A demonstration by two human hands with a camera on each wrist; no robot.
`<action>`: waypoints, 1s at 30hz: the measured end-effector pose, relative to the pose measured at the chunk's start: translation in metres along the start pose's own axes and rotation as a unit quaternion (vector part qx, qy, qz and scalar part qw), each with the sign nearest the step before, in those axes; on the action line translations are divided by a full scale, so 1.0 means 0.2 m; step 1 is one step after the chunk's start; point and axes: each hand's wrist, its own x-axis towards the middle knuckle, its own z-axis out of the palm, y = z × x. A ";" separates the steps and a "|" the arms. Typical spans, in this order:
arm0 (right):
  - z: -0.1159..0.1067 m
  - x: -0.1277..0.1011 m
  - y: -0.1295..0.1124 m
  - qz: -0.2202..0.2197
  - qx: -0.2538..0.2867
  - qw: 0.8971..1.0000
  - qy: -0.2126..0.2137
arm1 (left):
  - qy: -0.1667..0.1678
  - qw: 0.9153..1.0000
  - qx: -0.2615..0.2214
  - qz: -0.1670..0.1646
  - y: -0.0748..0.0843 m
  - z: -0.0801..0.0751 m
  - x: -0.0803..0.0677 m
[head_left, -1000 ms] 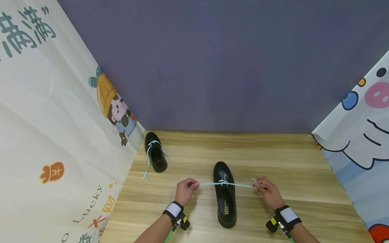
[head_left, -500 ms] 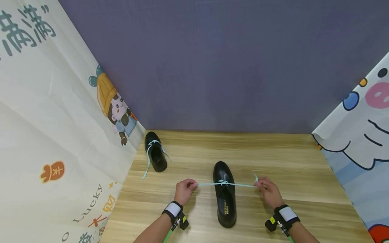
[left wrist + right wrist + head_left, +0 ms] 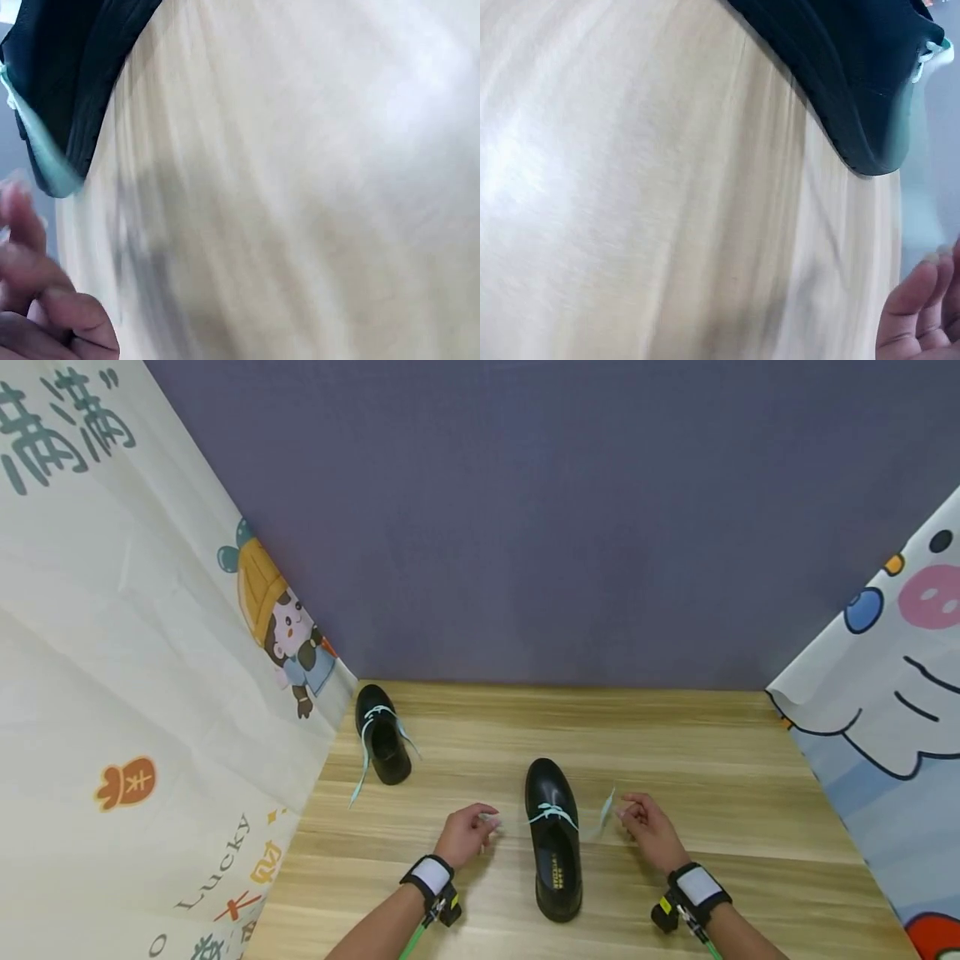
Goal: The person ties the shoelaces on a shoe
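A black lace-up shoe (image 3: 549, 782) stands on the wooden surface, toe pointing away, with its pale mint shoelace (image 3: 552, 812) crossed over the throat. My left hand (image 3: 461, 837) is to the left of the shoe, its fingers loosely bent, and a blurred lace end shows near the fingertips. On the other side, my right hand (image 3: 651, 832) has parted from the blurred right lace end (image 3: 607, 810), which hangs in the air between hand and shoe. Both wrist views show the lace (image 3: 46, 142) blurred beside the shoe, apart from the fingers (image 3: 909, 300).
A second black shoe (image 3: 389, 760), with mint laces hanging loose on both sides, stands at the back left of the wooden surface (image 3: 697, 743). A dark blue-grey panel (image 3: 562, 527) rises behind, and printed white cloths (image 3: 172, 652) border both sides.
The lace was stretched taut between both hands; now it is slack, its ends dropping free of the fingers. My fingers have loosened, and the right hand has shifted slightly left. The shoes stay put.
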 end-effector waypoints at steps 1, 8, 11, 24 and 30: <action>0.00 0.01 -0.01 0.000 -0.006 1.000 -0.001 | -0.004 1.000 0.009 0.001 0.01 0.00 0.01; 0.09 0.09 -0.12 -0.061 -0.020 0.997 -0.048 | -0.020 0.995 0.031 0.096 0.13 0.05 0.12; 0.16 0.10 -0.13 -0.070 -0.022 0.993 -0.091 | -0.055 0.992 0.025 0.107 0.14 0.12 0.14; 0.22 0.09 -0.13 -0.038 -0.018 0.977 -0.211 | -0.111 0.992 -0.006 0.061 0.15 0.19 0.10; 0.21 0.09 -0.12 -0.054 0.000 0.968 -0.246 | -0.115 0.989 0.032 0.082 0.13 0.19 0.09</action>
